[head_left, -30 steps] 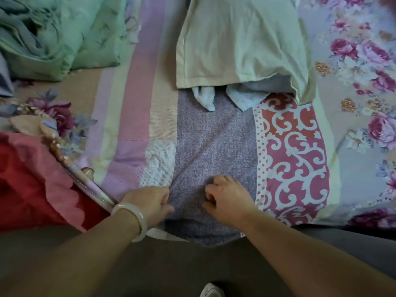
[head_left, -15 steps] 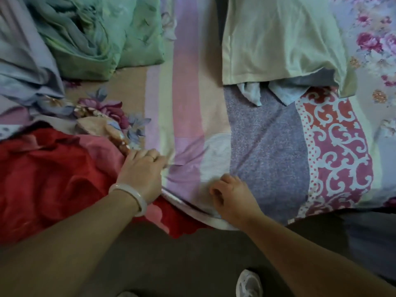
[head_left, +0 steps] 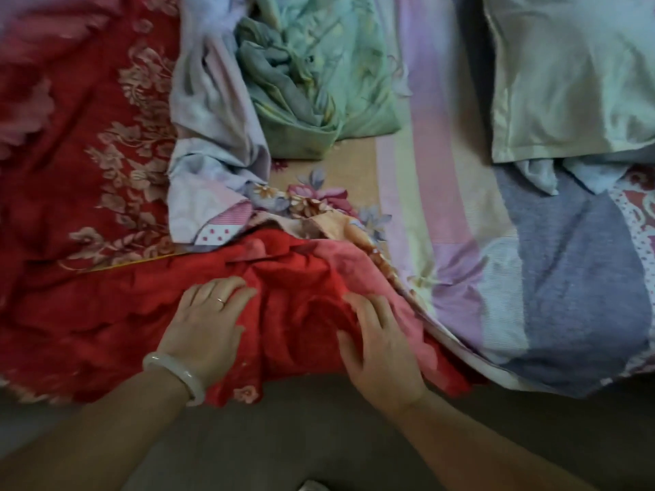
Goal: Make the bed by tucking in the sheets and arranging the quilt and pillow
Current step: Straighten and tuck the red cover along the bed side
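While the red sheet (head_left: 106, 313) lies bunched at the near edge of the bed, a slack tuck is judged the main risk. Folds pressed flat rather than drawn out would be trapped as ridges, and the overlapping striped sheet (head_left: 460, 242) could be dragged askew with them.

- Left hand (head_left: 209, 320): laid flat on the red cloth, fingers straight and close together; a pale bangle (head_left: 173, 373) is worn at the wrist.
- Right hand (head_left: 379, 345): pressed on the crumpled mound, fingers slightly spread, nothing pinched.
- Red sheet: thin cloth, pinkish floral print, pink border, deeply creased.
- Striped sheet: patchwork of pastel bands with a speckled grey-blue panel; lies smoother.
- Quilt (head_left: 319, 72): pale green, soft, heaped in a crumpled mass at the far side.
- Pillow (head_left: 567, 83): rectangular, pale green, faintly glossy case, placed at the far right.
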`<state>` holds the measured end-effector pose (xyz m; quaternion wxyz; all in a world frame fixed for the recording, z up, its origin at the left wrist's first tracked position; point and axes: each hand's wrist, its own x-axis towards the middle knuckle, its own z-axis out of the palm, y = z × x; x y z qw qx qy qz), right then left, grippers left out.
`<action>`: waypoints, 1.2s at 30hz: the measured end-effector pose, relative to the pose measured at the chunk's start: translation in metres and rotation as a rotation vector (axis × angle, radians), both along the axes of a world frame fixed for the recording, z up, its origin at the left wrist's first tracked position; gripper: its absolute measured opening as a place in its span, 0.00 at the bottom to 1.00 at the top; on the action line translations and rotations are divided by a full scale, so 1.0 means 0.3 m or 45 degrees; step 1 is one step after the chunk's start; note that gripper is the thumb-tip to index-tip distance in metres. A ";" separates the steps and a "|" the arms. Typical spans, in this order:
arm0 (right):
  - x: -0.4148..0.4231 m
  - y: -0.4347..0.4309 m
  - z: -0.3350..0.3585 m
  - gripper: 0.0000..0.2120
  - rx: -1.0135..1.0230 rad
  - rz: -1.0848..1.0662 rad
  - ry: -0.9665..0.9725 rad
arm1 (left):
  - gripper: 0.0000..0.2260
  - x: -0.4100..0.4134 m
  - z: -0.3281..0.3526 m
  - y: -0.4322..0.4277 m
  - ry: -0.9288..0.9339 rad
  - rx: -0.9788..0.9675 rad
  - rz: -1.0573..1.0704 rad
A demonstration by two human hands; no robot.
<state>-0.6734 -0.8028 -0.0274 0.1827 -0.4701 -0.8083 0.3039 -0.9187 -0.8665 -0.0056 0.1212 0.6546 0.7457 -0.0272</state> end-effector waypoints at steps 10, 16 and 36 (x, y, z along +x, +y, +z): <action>-0.232 0.099 -0.066 0.27 -0.133 0.208 -0.626 | 0.22 -0.087 -0.046 0.000 -0.011 -0.376 0.054; -0.221 0.028 -0.117 0.09 0.020 0.480 -0.308 | 0.11 -0.150 -0.067 -0.040 -0.277 -0.084 -0.053; -0.221 0.101 -0.061 0.27 -0.444 0.524 -0.752 | 0.21 -0.201 -0.088 -0.016 -0.354 -0.563 -0.054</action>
